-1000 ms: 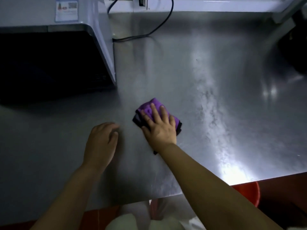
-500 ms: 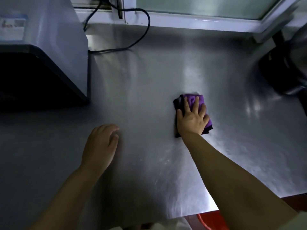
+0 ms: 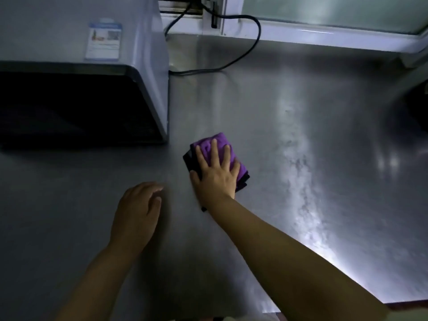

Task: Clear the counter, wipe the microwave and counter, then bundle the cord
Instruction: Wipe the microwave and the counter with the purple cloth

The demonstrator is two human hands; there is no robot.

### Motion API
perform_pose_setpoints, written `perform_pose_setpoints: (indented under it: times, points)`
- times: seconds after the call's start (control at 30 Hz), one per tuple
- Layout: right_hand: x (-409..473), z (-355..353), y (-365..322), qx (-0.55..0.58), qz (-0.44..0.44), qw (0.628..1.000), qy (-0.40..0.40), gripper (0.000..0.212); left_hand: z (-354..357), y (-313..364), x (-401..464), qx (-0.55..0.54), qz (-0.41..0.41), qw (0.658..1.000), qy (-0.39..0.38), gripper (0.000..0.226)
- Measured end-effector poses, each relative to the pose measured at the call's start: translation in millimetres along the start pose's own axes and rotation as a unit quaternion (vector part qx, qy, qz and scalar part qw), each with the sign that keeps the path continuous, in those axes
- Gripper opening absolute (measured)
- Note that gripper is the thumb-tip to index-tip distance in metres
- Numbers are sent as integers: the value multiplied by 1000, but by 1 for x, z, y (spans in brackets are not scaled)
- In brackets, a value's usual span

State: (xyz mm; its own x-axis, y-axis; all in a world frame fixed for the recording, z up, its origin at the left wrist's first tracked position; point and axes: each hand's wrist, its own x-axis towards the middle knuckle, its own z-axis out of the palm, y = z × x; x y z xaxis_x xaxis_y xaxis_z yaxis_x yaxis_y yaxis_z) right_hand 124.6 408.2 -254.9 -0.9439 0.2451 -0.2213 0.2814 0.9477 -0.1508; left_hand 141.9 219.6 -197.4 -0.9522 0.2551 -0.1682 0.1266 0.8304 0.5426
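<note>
A folded purple cloth [image 3: 206,143] with a dark underside lies on the steel counter [image 3: 301,126], just right of the microwave's front corner. My right hand [image 3: 215,172] presses flat on it with straight, spread fingers. My left hand [image 3: 139,212] rests palm down on the counter to the left, fingers loosely bent, holding nothing. The grey microwave [image 3: 143,72] stands at the upper left, its dark door facing me. Its black cord [image 3: 243,52] loops over the counter behind it and rises to the window frame.
A white window frame [image 3: 324,35] runs along the back of the counter. A dark object [image 3: 419,105] sits at the right edge. The counter's front edge [image 3: 347,304] shows at the lower right, with a wet streak gleaming down the steel.
My right hand has slid the cloth leftward across the counter, back near the microwave's corner. My left hand has stayed in place.
</note>
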Motion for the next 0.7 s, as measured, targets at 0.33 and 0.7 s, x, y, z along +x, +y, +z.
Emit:
perform_pose_setpoints:
  times: [0.33, 0.7]
  points:
    - [13, -2, -4, -12, -97, 995, 4, 60, -25, -15, 20, 23, 5, 999, -24, 27]
    - [46, -51, 184, -7, 219, 975, 43, 57, -6, 45, 48, 24, 65, 997, -29, 28]
